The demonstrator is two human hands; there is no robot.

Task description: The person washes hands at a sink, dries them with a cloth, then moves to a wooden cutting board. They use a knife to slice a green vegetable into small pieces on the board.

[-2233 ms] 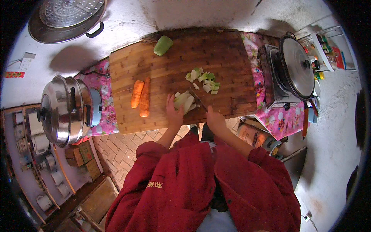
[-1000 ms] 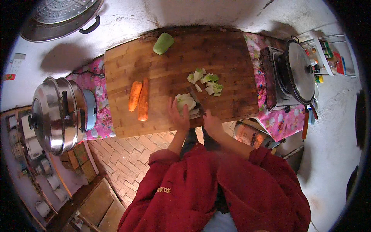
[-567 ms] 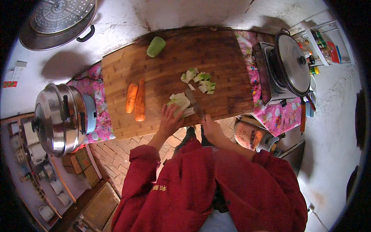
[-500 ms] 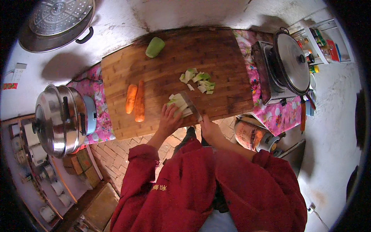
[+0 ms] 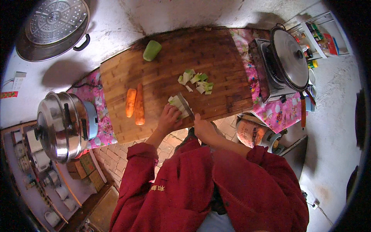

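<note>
My left hand (image 5: 170, 117) presses with bent fingers on a pale green-and-white piece of cabbage (image 5: 176, 101) at the near edge of the wooden cutting board (image 5: 216, 46). In my right hand (image 5: 204, 130) is a kitchen knife (image 5: 184, 103), gripped by its handle. Its blade lies against the right side of the cabbage, just beside the left fingers. Chopped cabbage pieces (image 5: 201, 83) form a loose pile farther up the board. Two carrots (image 5: 139, 108) lie side by side to the left. A green vegetable chunk (image 5: 152, 50) rests near the far edge.
To the right, a lidded pan (image 5: 288, 58) stands on a gas stove (image 5: 266, 73). A metal steamer pot (image 5: 63, 125) is at the left, on a pink flowered cloth (image 5: 91, 92). Below the board's right corner stands a gas cylinder (image 5: 249, 132). A shelf (image 5: 322, 36) holds jars.
The knife and my right hand have shifted a little left, closer to my left fingers. The view has tilted slightly. My left hand still holds the cabbage in place.
</note>
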